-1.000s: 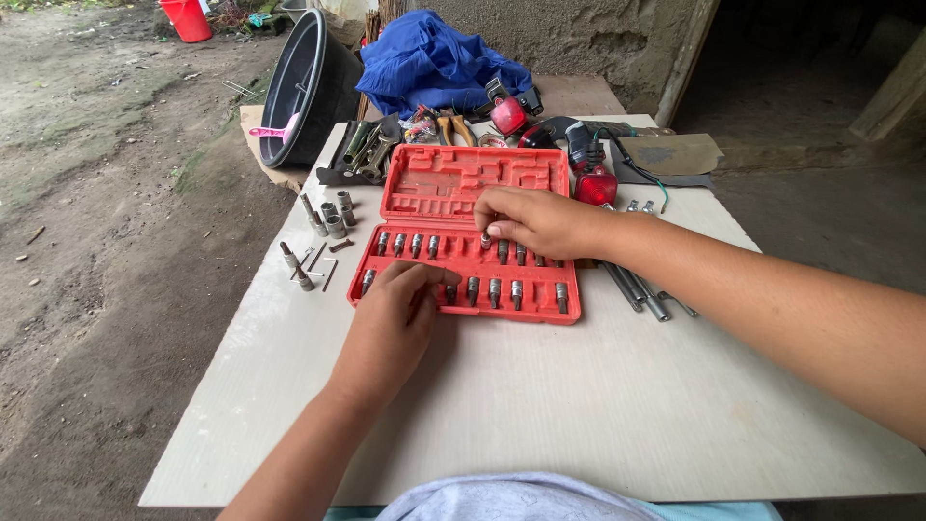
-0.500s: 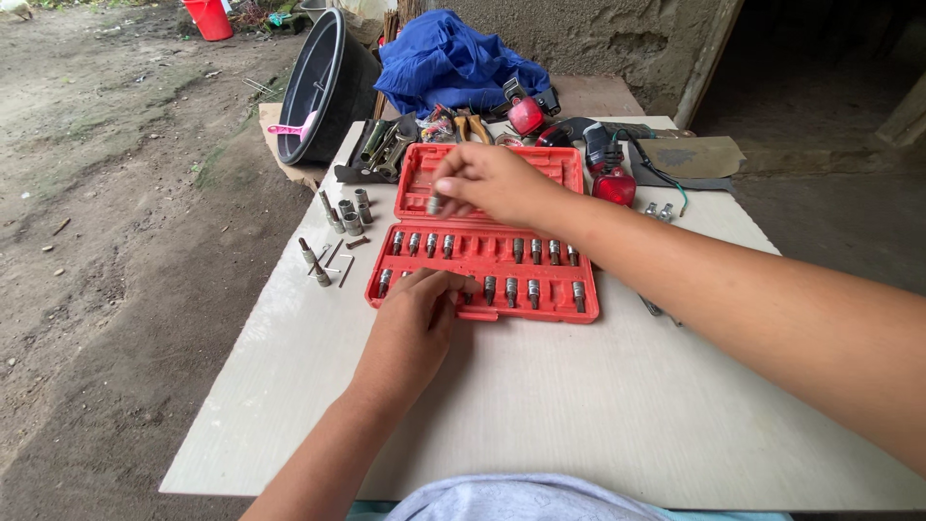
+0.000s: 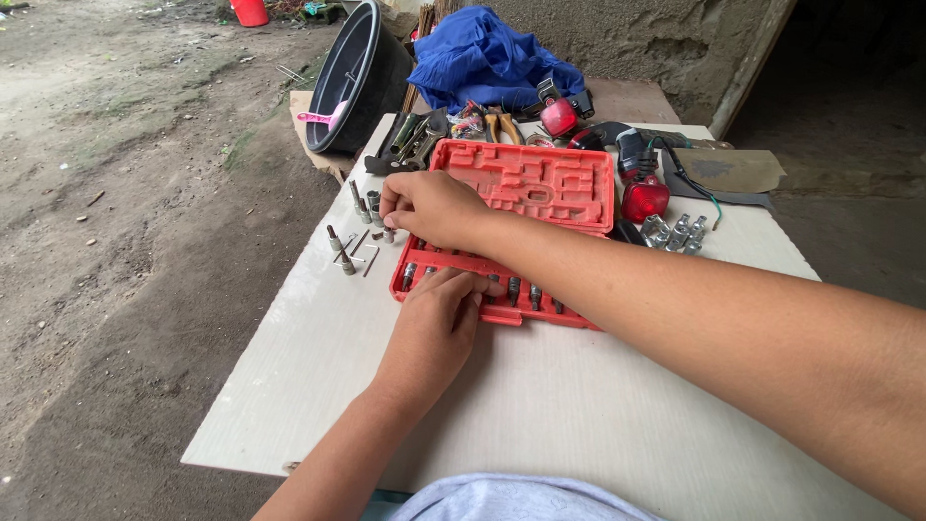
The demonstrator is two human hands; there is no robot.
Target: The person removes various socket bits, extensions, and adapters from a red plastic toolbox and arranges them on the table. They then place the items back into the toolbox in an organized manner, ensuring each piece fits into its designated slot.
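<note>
Since the earlier frame the right hand [image 3: 429, 205] has swung leftward across the red socket case [image 3: 526, 207], from over the open lid to the case's left edge, beside the loose sockets [image 3: 362, 207] on the white table [image 3: 540, 415]. Its fingers are pinched together at the tips; whether they hold a socket I cannot tell. The left hand [image 3: 439, 323] lies flat on the case's near edge, fingers spread over the row of bits, pressing rather than gripping. The sockets look small, hard, smooth steel, probably slippery and prone to rolling, so a fingertip pinch across the sides suits them. More chrome sockets [image 3: 675, 232] lie right.
</note>
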